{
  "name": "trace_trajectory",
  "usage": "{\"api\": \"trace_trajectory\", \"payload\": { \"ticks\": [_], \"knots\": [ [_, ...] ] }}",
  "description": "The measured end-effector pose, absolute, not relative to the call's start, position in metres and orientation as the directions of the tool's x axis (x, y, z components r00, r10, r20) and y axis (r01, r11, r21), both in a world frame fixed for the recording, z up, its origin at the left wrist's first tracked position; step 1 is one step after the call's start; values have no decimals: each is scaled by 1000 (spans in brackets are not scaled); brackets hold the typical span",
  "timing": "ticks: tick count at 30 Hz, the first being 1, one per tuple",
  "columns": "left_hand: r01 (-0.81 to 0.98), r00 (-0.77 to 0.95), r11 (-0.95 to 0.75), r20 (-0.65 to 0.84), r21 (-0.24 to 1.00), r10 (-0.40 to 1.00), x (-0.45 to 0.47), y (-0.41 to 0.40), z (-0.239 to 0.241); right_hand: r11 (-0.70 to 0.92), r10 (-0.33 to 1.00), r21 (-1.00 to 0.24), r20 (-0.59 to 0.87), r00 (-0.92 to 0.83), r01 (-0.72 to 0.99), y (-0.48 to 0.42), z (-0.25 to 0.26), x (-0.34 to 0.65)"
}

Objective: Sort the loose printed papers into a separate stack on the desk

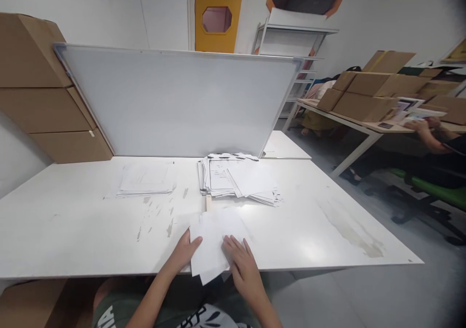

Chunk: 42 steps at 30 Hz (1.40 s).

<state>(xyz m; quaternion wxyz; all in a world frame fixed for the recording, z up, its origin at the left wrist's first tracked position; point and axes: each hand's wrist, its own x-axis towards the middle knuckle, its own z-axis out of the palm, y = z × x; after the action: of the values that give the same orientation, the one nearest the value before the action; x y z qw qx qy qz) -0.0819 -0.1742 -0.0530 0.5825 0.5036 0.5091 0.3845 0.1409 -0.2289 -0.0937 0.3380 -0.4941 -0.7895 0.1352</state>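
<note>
Left hand (185,250) pinches papers (208,248) overhanging the table edge (327,266) — right hand (244,265) lies outstretched atop, open room rightward.

On my feed I see left hand (184,250), right hand (242,266) and forearms (155,291) bare; dark green garment (125,301) on lap, white block letters (107,317); pale grey cloth (223,319), black leaf-like print (213,315)

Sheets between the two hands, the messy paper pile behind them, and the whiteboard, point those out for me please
Sheets (209,250): head view, on the blank face between the hands.
Paper pile (249,178): head view, on a slanted sheet on top.
Whiteboard (182,104): head view, middle of its white panel.
</note>
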Motion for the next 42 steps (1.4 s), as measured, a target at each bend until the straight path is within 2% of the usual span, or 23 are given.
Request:
{"api": "trace_trajectory", "payload": {
  "ticks": [3, 5, 6, 10, 13, 16, 21, 26, 31, 34, 39, 42],
  "knots": [
    [149, 228, 108, -141, 983, 964, -82, -186, -39, 299, 901, -741, 426, 78, 602, -223, -83, 150],
    [204, 301, 36, -98, 978, 949, -83, -194, -24, 183, 889, -865, 348, 296, 468, -218, -71, 161],
    [231, 336, -3, -77, 973, 939, -83, -197, -18, 160, 896, -911, 296, 331, 381, -215, -65, 167],
    [261, 354, -88, -10, 961, 935, -91, -200, -24, 98, 973, -994, 107, 207, 52, -207, -60, 178],
    [278, 248, -44, -28, 960, 968, -97, -197, -50, -3, 968, -998, -20, 250, -69, -206, -75, 174],
    [295, 202, 26, -89, 955, 975, -99, -197, -64, -26, 962, -991, -61, 266, -132, -207, -87, 168],
    [168, 290, -101, 48, 981, 956, -102, -201, -59, -36, 959, -994, -63, 278, -99, -210, -81, 159],
    [46, -1, 70, -70, 996, 998, -102, -211, -82, -79, 969, -995, -92, 228, -62, -210, -74, 156],
    [-47, -118, -103, 96, 994, 988, -98, -212, -96, -178, 973, -982, -164, 163, 71, -206, -84, 170],
    [10, -90, -75, 75, 997, 993, -104, -212, -88, -227, 962, -967, -203, 182, 120, -203, -87, 175],
    [307, 130, 75, -120, 949, 984, -111, -219, -74, -233, 948, -956, -182, 260, 178, -198, -80, 175],
    [435, 174, -29, -52, 900, 983, -106, -224, -70, -250, 929, -953, -185, 320, 173, -198, -74, 179]
  ]
}}
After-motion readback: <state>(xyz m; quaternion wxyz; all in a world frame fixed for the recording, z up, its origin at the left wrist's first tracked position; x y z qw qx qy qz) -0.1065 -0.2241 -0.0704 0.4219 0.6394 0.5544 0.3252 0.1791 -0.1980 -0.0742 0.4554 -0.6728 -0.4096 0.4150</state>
